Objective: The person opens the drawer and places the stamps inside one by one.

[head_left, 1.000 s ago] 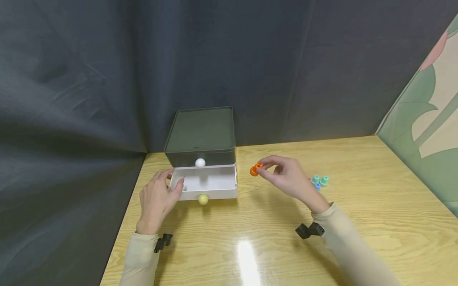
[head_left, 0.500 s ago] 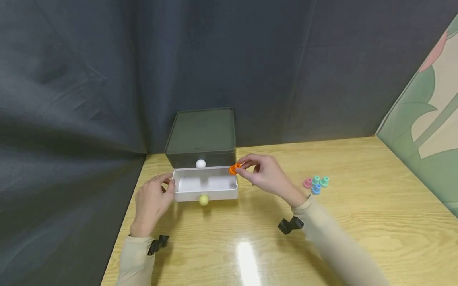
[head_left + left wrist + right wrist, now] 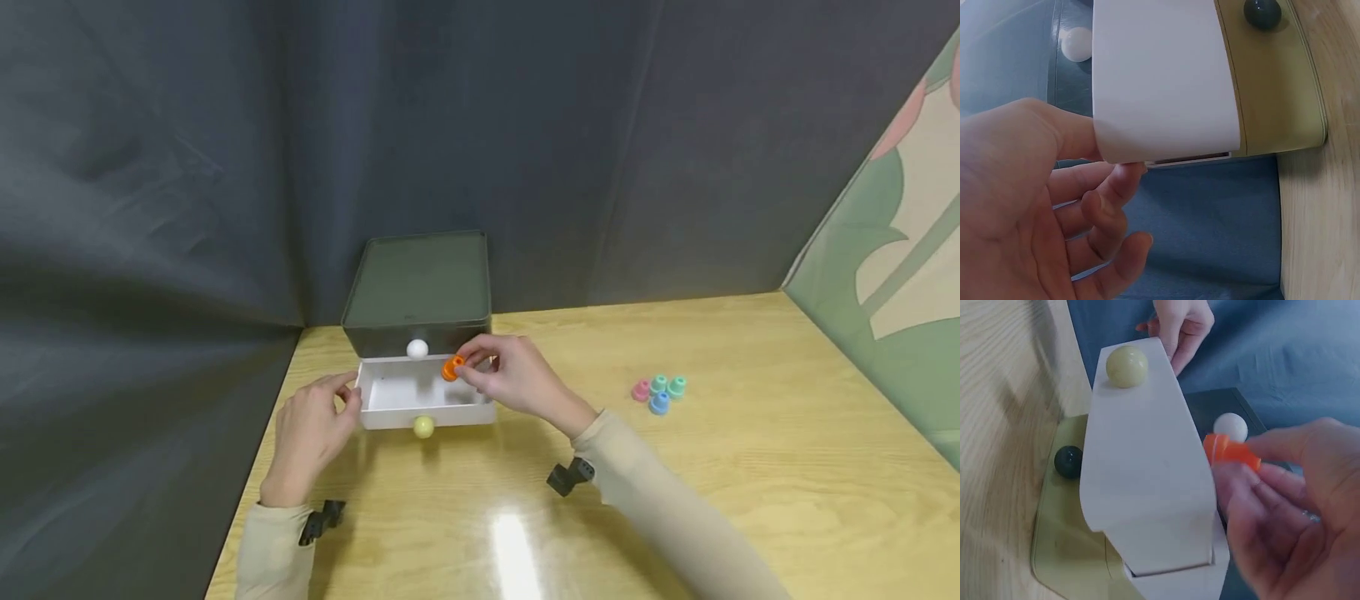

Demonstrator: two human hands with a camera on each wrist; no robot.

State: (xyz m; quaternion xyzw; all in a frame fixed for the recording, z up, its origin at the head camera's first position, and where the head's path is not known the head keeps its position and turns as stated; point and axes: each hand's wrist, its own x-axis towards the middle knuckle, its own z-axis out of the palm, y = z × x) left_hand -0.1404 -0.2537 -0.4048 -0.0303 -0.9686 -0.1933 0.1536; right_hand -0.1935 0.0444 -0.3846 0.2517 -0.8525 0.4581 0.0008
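A white drawer (image 3: 457,416) with a pale yellow knob (image 3: 423,427) stands pulled out of a dark green cabinet (image 3: 420,279). At its left side wall, my left hand (image 3: 303,433) pinches the edge between thumb and fingers; the left wrist view shows the thumb going behind the white front (image 3: 1166,81). My right hand (image 3: 521,379) pinches a small orange stepped plastic piece (image 3: 452,369) over the right half of the drawer. The right wrist view has that orange piece (image 3: 1235,452) between thumb and fingertips, beside the drawer's rim.
Right of the cabinet, a pink piece (image 3: 641,391), a blue piece (image 3: 659,403) and two mint green pieces (image 3: 677,387) stand on the wooden table (image 3: 750,467). Above the drawer is a white knob (image 3: 417,349). Below it sits an olive-yellow drawer (image 3: 1279,94) with a dark knob (image 3: 1262,14).
My right hand has carried the orange piece leftward from beside the cabinet to over the drawer. My left hand has shifted slightly left, its thumb drawing back to the drawer's side edge.
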